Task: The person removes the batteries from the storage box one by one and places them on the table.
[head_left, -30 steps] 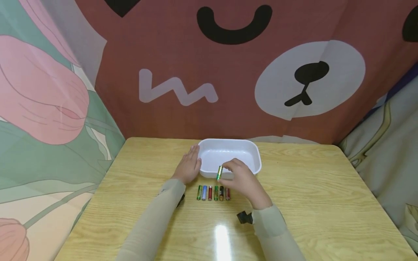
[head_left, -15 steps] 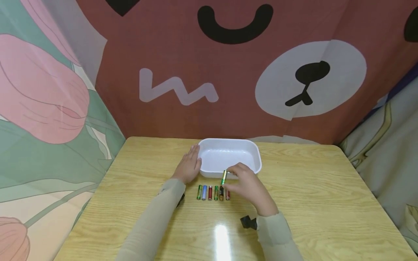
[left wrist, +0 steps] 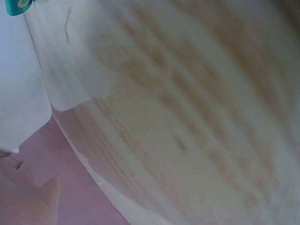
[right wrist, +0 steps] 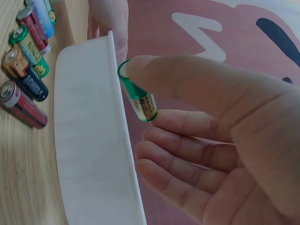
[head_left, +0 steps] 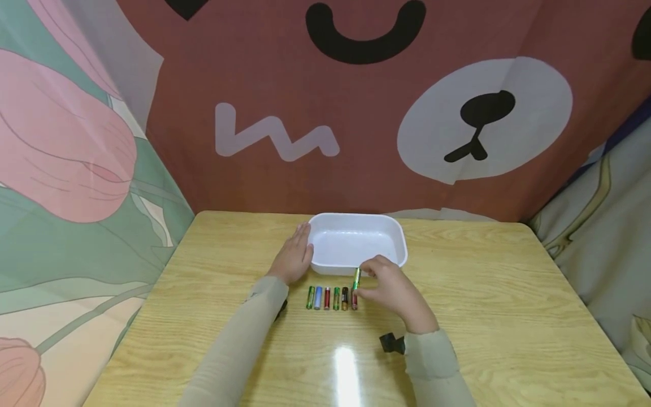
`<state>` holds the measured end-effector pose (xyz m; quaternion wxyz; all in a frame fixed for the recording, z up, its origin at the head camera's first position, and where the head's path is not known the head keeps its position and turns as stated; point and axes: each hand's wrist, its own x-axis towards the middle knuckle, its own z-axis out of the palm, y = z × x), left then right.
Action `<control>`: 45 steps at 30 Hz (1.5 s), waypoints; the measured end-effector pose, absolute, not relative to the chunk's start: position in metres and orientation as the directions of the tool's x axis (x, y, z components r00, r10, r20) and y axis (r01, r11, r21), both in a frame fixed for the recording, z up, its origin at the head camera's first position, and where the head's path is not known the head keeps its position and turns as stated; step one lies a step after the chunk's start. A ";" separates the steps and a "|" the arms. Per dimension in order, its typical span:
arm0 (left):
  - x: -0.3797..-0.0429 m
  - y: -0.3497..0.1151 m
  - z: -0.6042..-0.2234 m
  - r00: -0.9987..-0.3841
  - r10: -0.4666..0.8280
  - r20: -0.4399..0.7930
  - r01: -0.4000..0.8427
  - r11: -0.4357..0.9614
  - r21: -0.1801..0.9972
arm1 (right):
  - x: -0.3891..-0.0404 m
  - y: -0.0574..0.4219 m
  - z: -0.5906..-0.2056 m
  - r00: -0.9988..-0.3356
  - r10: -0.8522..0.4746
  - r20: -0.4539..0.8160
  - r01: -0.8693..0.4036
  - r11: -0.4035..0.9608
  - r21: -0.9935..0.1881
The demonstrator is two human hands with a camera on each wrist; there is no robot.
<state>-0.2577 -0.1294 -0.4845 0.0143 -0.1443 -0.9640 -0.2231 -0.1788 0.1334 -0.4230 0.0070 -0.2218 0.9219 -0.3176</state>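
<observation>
Between thumb and forefinger, my right hand pinches a green and gold battery by its two ends. In the head view this battery overlaps the near rim of a white plastic tray and the right end of a battery row. My left hand lies with straight fingers along the tray's left side. The row on the table has a green battery, a blue one, a red one, another green one, a black and copper one and a dark red one.
The light wooden table reaches back to a curtain with a bear print. A black strap piece shows beside the right sleeve. The left wrist view catches mostly tabletop, blurred.
My right hand has moved to the right and slightly toward the body with the green and gold battery, from above the row's middle to its right end. My left hand stays put.
</observation>
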 end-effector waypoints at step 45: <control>-0.259 -0.129 -0.483 -0.954 0.275 0.114 0.297 0.840 0.454 | -0.189 0.144 -0.456 -0.881 -0.456 -0.128 -0.271 0.706 -0.654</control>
